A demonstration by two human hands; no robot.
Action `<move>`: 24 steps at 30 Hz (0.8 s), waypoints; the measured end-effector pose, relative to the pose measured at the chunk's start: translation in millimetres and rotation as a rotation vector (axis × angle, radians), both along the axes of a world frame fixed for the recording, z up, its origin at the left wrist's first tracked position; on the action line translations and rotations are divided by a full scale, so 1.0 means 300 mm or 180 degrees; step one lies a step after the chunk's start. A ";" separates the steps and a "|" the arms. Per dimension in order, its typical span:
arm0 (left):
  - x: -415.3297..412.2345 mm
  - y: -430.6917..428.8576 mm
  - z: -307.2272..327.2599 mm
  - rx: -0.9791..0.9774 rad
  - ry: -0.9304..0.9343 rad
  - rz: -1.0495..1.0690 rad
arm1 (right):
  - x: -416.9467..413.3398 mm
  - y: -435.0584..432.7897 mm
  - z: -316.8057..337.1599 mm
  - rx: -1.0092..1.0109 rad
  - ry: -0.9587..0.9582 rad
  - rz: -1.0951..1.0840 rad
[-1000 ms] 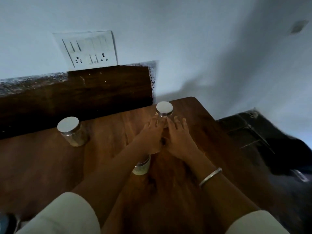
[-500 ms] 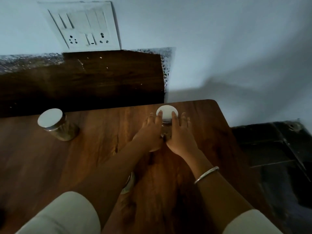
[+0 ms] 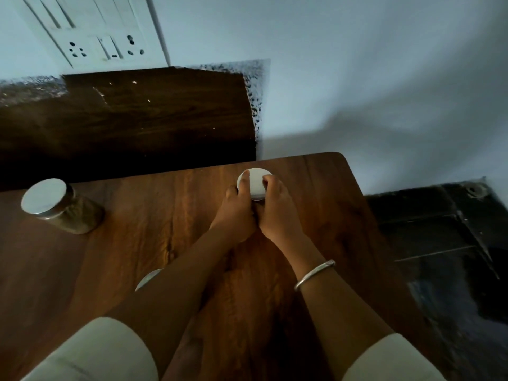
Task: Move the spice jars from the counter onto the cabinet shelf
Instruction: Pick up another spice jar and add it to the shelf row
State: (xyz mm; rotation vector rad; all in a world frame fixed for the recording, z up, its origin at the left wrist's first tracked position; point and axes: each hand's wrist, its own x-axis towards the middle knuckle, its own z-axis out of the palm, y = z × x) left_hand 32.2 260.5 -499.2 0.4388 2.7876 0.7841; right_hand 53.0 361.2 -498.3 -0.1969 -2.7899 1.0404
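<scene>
Two-hand grip on the far jar, rear right of the tabletop

Left hand (image 3: 233, 213) and right hand (image 3: 277, 213) touch on the near side and curl their fingers (image 3: 244, 182) round the far jar (image 3: 254, 185) from both sides, fingertips over the edge of its white lid. The paired hold probably steadies it upright for lifting to the cabinet shelf, not in view. It is near the rear right corner of the tabletop (image 3: 165, 215); base contact cannot be told. A second jar (image 3: 60, 207) stands well apart at left, and a third jar (image 3: 148, 279) is mostly hidden by the left forearm
</scene>
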 end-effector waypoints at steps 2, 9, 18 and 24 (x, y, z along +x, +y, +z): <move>0.004 -0.009 0.021 0.0233 0.0127 0.0018 | 0.015 -0.003 0.012 -0.0130 0.0079 -0.0052; 0.035 -0.075 0.108 0.1051 0.0333 -0.0035 | 0.090 -0.051 0.132 -0.0707 0.0952 -0.0271; 0.177 -0.232 0.317 0.2533 0.0652 -0.0123 | 0.218 -0.216 0.344 -0.1107 0.1712 -0.0461; 0.281 -0.445 0.493 0.3170 0.0506 -0.0074 | 0.320 -0.380 0.516 -0.1516 0.1708 -0.0134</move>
